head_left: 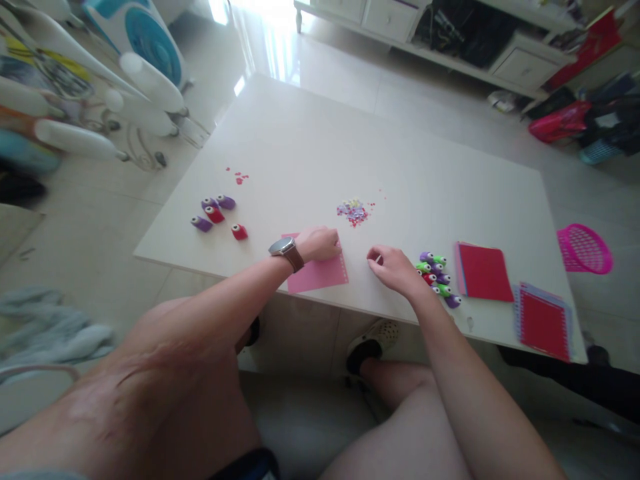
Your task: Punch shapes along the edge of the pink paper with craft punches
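Observation:
My left hand (pixel 320 244), with a watch (pixel 283 246) on its wrist, rests closed on a pink sheet of paper (pixel 316 275) near the table's front edge. Small cut-outs run along the sheet's right edge, by my fingertips; whatever they pinch, if anything, is hidden. To the right of the sheet, my right hand (pixel 391 267) is curled just over the table, thumb and fingertips close together around a small gap. Anything between those tips is too small to make out. Beyond both hands lies a pile of tiny coloured paper pieces (pixel 353 211).
Purple and red craft punches (pixel 215 214) stand at the left, with red paper bits (pixel 239 179) behind them. More punches (pixel 435 275) are grouped beside my right forearm. Two paper stacks, one red-topped (pixel 485 272) and one with punched edges (pixel 544 323), lie right. A pink basket (pixel 585 249) stands beyond.

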